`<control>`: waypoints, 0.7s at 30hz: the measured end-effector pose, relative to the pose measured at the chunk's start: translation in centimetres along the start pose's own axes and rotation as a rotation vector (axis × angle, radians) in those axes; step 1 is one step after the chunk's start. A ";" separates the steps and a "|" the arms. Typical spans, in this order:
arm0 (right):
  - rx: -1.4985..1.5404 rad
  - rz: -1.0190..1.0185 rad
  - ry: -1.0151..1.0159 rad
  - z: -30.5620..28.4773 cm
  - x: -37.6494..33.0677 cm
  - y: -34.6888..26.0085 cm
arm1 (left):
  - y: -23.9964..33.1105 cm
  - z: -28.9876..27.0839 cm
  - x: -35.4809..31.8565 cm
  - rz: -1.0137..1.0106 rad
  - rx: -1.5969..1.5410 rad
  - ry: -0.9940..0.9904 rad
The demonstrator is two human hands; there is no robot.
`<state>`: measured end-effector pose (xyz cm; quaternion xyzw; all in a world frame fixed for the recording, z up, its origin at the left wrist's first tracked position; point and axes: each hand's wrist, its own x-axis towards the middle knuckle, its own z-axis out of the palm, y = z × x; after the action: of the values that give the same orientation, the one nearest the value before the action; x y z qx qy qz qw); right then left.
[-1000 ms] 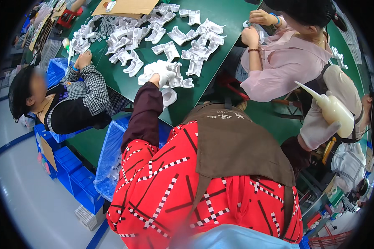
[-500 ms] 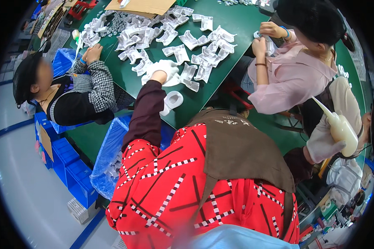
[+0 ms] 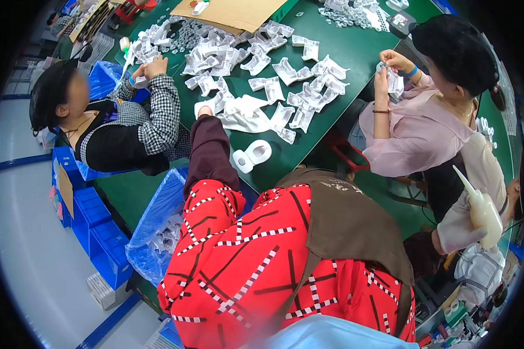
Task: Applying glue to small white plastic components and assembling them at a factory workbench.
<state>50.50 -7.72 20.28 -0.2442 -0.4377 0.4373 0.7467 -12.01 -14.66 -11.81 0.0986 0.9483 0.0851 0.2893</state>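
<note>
My left hand (image 3: 205, 108), in a white glove, reaches over the table's near left part beside several white moulded plastic parts (image 3: 220, 95). Its fingers are hidden, so I cannot tell if they grip one. A crumpled white cloth (image 3: 245, 114) lies just to its right. Nearer my body sits a single white part with a rounded, hollow end (image 3: 253, 155). Out at the far right, my gloved right hand (image 3: 459, 227) is closed round a squeeze bottle (image 3: 484, 218) with a long pointed nozzle and a cream-coloured body; the nozzle points up and left.
Many white parts (image 3: 215, 55) and small clear pieces (image 3: 186, 36) cover the green table (image 3: 326, 122). Cardboard (image 3: 239, 11) lies at the far edge. People work at left (image 3: 122, 128) and right (image 3: 413, 128). A blue-lined bin (image 3: 148, 232) stands below the table's left edge.
My left hand has moved left off the white cloth to the parts beside it. My right hand still holds the bottle. The whole view has shifted slightly.
</note>
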 end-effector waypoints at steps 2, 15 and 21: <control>-0.017 -0.020 0.053 0.4 -0.1 0.0 | -0.7 1.0 1.0 0.004 -0.054 -0.022; 0.142 -0.070 0.275 2.3 -0.8 -0.8 | 0.0 -0.4 -4.7 0.334 -0.026 -0.130; 0.218 0.005 0.310 1.7 -1.5 -1.9 | -0.6 -0.8 -5.8 -0.058 -0.908 -0.290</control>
<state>49.53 -10.00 21.94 -0.2274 -0.2669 0.4414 0.8260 -7.84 -16.70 -8.23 -0.0534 0.7674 0.4682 0.4348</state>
